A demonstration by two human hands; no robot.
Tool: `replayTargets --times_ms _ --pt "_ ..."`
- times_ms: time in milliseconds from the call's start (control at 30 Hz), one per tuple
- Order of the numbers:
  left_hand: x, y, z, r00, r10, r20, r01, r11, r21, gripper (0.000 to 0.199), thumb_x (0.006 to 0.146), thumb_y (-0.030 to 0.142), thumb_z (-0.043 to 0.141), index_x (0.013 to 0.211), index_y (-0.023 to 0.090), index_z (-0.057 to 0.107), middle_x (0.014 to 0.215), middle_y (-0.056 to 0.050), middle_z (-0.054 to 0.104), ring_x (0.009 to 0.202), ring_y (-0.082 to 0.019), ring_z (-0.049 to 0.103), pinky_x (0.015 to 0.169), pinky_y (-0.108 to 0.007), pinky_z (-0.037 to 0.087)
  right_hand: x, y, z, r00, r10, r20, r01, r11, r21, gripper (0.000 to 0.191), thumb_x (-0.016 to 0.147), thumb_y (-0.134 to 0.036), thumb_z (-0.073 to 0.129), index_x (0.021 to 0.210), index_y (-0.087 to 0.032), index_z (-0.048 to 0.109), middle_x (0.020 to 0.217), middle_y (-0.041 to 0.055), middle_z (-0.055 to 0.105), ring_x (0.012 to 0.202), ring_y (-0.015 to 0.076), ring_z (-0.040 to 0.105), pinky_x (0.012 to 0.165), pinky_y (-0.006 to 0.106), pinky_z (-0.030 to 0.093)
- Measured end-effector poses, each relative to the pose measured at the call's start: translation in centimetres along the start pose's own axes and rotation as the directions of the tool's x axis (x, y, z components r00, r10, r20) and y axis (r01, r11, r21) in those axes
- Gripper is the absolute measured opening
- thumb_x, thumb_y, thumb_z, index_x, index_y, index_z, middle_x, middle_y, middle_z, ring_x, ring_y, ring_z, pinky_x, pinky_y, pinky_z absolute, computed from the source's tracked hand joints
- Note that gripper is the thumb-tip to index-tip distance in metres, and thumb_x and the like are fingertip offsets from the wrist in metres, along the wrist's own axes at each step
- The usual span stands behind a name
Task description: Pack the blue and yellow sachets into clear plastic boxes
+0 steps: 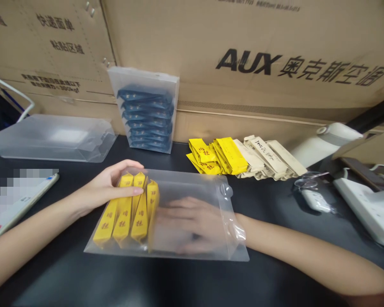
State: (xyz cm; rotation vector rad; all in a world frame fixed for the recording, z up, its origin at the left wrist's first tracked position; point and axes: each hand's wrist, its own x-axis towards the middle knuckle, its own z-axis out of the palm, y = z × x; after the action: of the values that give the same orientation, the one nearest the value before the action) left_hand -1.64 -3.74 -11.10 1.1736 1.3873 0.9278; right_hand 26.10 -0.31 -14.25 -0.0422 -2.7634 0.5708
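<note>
A frosted, see-through plastic box [192, 181] lies on its side on the black table, its opening to the right. Several yellow packets [123, 215] with dark red characters stand in a row inside its left end. My left hand [115, 181] grips that end, thumb across the front over the packets and fingers behind the top edge. Through the opening goes my right hand [192, 221], seen blurred through the plastic. Its fingers stretch left, apart from one another, with the tips close to the rightmost yellow packet; whether they touch it I cannot tell.
Behind stand a box of blue packets [147, 115] and another translucent box [60, 136]. More yellow packets [217, 155] and beige packets [269, 157] lie at the back right. Near them are a white bottle [323, 143], an earphone case [316, 200] and a power strip [368, 204]. A phone [28, 204] lies left.
</note>
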Motion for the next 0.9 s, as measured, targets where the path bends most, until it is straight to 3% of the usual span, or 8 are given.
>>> replayTargets --times_ms 133,300,400,500,567,667,900 --pt "0.8 0.2 -2.3 0.998 0.056 -0.012 -0.054 0.993 0.100 0.049 0.057 0.031 0.086 0.102 0.028 0.067 0.108 -0.004 0.069 0.095 -0.021 0.068 0.074 -0.024 0.057 -0.4 1.5 0.2 0.981 -0.086 -0.174 0.082 0.996 -0.027 0.038 0.091 -0.016 0.050 0.129 -0.014 0.055 0.128 0.0140 0.064 0.123 0.0223 0.056 0.104 0.038 0.045" --pt "1.3 1.2 -5.2 0.985 -0.120 -0.124 0.117 0.993 -0.031 0.067 0.051 0.028 0.089 0.113 0.030 0.065 0.133 -0.007 0.061 0.090 -0.024 0.072 0.068 -0.030 0.062 -0.8 3.2 -0.5 0.872 -0.012 -0.489 0.048 0.997 0.062 0.025 0.087 -0.003 0.045 0.094 -0.016 0.065 0.086 0.0088 0.071 0.087 0.0181 0.065 0.077 0.035 0.055" --pt "1.2 1.8 -6.1 0.972 -0.172 -0.159 0.152 0.979 -0.133 0.076 0.046 0.020 0.090 0.116 0.031 0.064 0.141 -0.006 0.055 0.087 -0.025 0.074 0.068 -0.033 0.063 -1.1 3.9 -2.3 0.812 -0.040 -0.582 0.001 0.998 -0.066 0.028 0.085 0.001 0.043 0.082 -0.019 0.062 0.073 0.0045 0.066 0.072 0.0168 0.063 0.067 0.033 0.053" --pt "1.1 2.1 -6.2 0.965 -0.163 -0.204 0.131 0.978 -0.160 0.078 0.043 0.016 0.089 0.116 0.029 0.065 0.141 -0.007 0.055 0.084 -0.024 0.074 0.065 -0.032 0.064 -1.4 4.7 -4.9 0.845 -0.052 -0.532 -0.115 0.954 -0.276 0.025 0.085 -0.001 0.045 0.080 -0.020 0.061 0.073 0.0047 0.066 0.072 0.0188 0.062 0.069 0.036 0.053" --pt "1.1 2.1 -6.0 0.965 -0.168 -0.202 0.134 0.976 -0.172 0.078 0.044 0.016 0.089 0.117 0.029 0.065 0.141 -0.008 0.055 0.082 -0.025 0.075 0.063 -0.032 0.064 -1.5 5.3 -6.6 0.882 0.068 -0.466 -0.264 0.891 -0.370 0.019 0.086 -0.006 0.048 0.090 -0.018 0.063 0.086 0.0093 0.069 0.084 0.0231 0.063 0.077 0.041 0.053" --pt "1.0 2.0 -5.5 0.965 -0.181 -0.191 0.147 0.973 -0.178 0.078 0.045 0.017 0.090 0.117 0.029 0.063 0.141 -0.007 0.055 0.079 -0.024 0.075 0.062 -0.032 0.064 -1.8 6.3 -7.9 0.900 0.235 -0.368 -0.398 0.787 -0.471 0.025 0.086 -0.011 0.054 0.108 -0.014 0.064 0.111 0.0164 0.067 0.106 0.0302 0.060 0.090 0.049 0.050" --pt "0.7 1.7 -3.9 0.972 -0.175 -0.153 0.146 0.971 -0.188 0.073 0.050 0.019 0.089 0.117 0.030 0.062 0.138 -0.008 0.057 0.076 -0.021 0.075 0.064 -0.030 0.063 -2.3 8.4 -7.1 0.917 0.309 -0.252 -0.398 0.742 -0.539 0.041 0.089 -0.008 0.048 0.129 -0.016 0.058 0.132 0.0160 0.060 0.129 0.0301 0.051 0.108 0.056 0.037"
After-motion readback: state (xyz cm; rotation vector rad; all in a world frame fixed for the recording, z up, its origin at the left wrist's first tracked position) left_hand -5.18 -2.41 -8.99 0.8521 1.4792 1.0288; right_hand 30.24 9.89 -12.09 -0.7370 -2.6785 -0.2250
